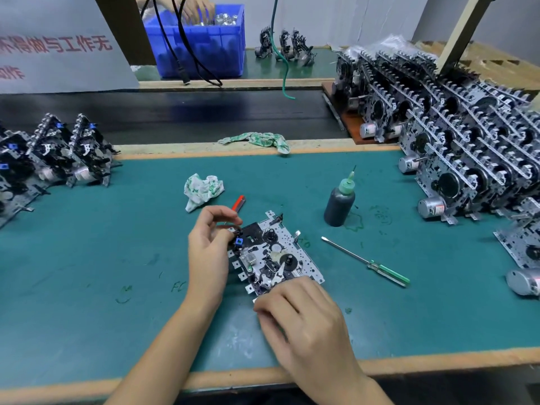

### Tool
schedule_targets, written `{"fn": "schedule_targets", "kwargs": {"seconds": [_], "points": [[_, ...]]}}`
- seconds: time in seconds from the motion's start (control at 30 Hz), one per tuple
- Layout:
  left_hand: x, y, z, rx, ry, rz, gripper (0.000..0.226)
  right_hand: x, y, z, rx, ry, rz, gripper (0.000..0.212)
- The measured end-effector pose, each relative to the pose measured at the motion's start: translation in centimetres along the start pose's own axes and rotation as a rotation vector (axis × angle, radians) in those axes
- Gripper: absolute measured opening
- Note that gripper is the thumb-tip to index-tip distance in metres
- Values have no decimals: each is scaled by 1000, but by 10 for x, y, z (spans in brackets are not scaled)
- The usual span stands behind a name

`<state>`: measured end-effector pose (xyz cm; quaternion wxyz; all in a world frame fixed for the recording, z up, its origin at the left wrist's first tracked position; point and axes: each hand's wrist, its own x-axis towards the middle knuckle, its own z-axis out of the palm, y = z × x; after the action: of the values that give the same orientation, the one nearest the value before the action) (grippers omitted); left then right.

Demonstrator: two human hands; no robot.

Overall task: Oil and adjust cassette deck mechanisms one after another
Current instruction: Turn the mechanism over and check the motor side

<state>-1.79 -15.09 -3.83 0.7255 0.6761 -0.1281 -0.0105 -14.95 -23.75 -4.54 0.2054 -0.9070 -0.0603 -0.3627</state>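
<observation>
Head view: one cassette deck mechanism (274,255) lies flat at centre of the green worktop (87,258), top face up, angled so its long side runs roughly 11 to 5 o'clock. Left hand (209,247) sits at its 9 o'clock edge, fingers curled and pinching at the corner by the small blue part (239,241), probably steadying it and working a lever there. Right hand (304,320) is at the 6 o'clock end, fingers bent down over the near edge; fingertips hidden, so cannot tell if it grips the plate or just presses it. Likely the adjust step, since no tool is in hand.

Tools parked within right-hand reach: oil bottle (340,201) upright at 2 o'clock, nozzle up, well apart from the unit; green-handled screwdriver (366,261) lying at 3 o'clock, near. Red-handled tool (239,203) at 12 o'clock, just behind left hand's fingers. Crumpled cloth (203,191) at 11 o'clock, second cloth (257,140) on the far lip.

Stacked mechanisms (473,159) crowd the 2–3 o'clock side; another group (55,153) stands at 9–10 o'clock. Open worktop left and right of the unit near the front wooden edge (438,361); right hand is close to that edge.
</observation>
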Motion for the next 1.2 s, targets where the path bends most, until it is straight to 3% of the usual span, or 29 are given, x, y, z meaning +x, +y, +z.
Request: {"fn": "schedule_targets", "kwargs": {"seconds": [0.17, 0.3, 0.47, 0.53, 0.63, 0.7, 0.87, 1.07, 1.2], "points": [[-6, 9, 2, -70, -72, 129, 4, 1, 24, -19, 129, 134, 146, 10], [-12, 12, 2, -126, -152, 217, 15, 16, 53, -39, 235, 220, 361, 4], [-8, 8, 6, -35, -92, 146, 14, 41, 75, -46, 419, 65, 582, 11], [-3, 7, 5, -24, -64, 111, 12, 51, 77, -46, 326, -26, 499, 7], [-1, 6, 5, -37, -71, 89, 4, 74, 72, -46, 1, -188, 200, 26], [-2, 7, 7, -34, -79, 83, 11, 92, 67, -47, -235, -305, 16, 35], [2, 14, 4, 13, -141, 117, 11, 115, 67, -48, -357, -634, -69, 33], [-5, 47, 26, 45, -332, 240, 5, 93, 63, -105, -112, -526, -6, 35], [-8, 79, 68, 33, -500, 251, 5, 85, 68, -160, -149, -417, 50, 34]]}}
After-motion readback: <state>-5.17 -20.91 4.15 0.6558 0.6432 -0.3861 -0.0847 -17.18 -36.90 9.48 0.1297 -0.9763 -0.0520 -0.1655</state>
